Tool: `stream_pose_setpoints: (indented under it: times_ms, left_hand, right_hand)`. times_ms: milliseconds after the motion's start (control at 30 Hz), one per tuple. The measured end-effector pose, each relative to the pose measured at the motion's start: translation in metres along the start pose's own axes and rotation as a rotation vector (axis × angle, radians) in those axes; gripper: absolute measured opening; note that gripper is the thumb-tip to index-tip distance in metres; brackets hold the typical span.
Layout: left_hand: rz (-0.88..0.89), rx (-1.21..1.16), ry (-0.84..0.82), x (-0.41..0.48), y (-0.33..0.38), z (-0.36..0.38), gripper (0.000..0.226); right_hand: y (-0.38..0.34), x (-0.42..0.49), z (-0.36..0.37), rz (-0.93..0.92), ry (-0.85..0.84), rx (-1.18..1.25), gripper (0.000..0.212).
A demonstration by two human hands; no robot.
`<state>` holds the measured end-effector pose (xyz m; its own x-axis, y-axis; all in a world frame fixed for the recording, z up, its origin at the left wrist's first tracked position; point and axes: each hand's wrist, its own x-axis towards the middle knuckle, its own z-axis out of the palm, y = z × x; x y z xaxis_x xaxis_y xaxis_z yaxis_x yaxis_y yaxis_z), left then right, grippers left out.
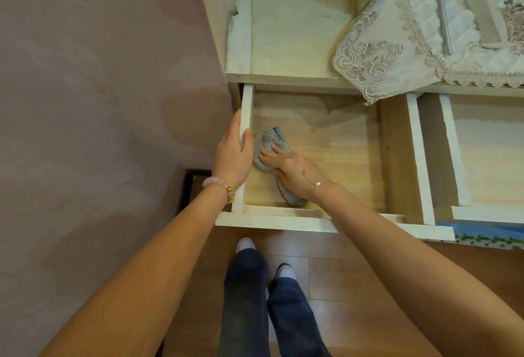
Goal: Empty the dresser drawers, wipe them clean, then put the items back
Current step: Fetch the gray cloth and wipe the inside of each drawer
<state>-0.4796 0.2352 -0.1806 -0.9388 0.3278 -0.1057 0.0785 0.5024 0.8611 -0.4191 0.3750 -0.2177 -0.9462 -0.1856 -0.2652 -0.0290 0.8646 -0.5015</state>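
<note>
We look straight down on a pale wooden dresser (283,80) set against a mauve wall (99,73), its lower left drawer (272,222) pulled out over a wood floor (326,271). The left hand (234,155) grips the drawer's left wall, thumb inside and fingers curled over the outer face, with a bracelet of pink beads (218,183) at the wrist. The right hand (292,169) reaches into the drawer and lies flat, fingers spread and fairly straight, pressing a grey cloth (268,138) against the bare wooden bottom near the left wall. We cannot tell whether the thumb hooks under the cloth. A thin chain bracelet (319,183) crosses that wrist. The cloth is crumpled, and one end trails out behind the palm toward the drawer's front corner. Apart from the cloth and the hand, we see only bare wood inside this drawer.

Just to the right, a second drawer (453,144) also stands open and shows a bare bottom. Above the first drawer, an open compartment (297,16) shows bare wood too. A lace-edged cover (377,53) hangs over the dresser top at upper right, and a comb (485,25) lies on it. Below the drawer's front rail we see dark trousers (246,285) and two light shoes (245,243).
</note>
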Motion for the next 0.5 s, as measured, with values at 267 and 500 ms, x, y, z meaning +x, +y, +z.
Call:
stream_pose_setpoints:
  times_ms: [267,500]
  left_hand:
    - [-0.026,0.008,-0.030,0.000,-0.001,-0.001,0.046]
    - [-0.034,-0.006,-0.036,-0.001,0.001,-0.001,0.046]
  right_hand:
    - [0.044,-0.051,-0.026,0.063,-0.012,0.079,0.043]
    - [0.097,-0.102,-0.054,0.405,-0.006,-0.057,0.039]
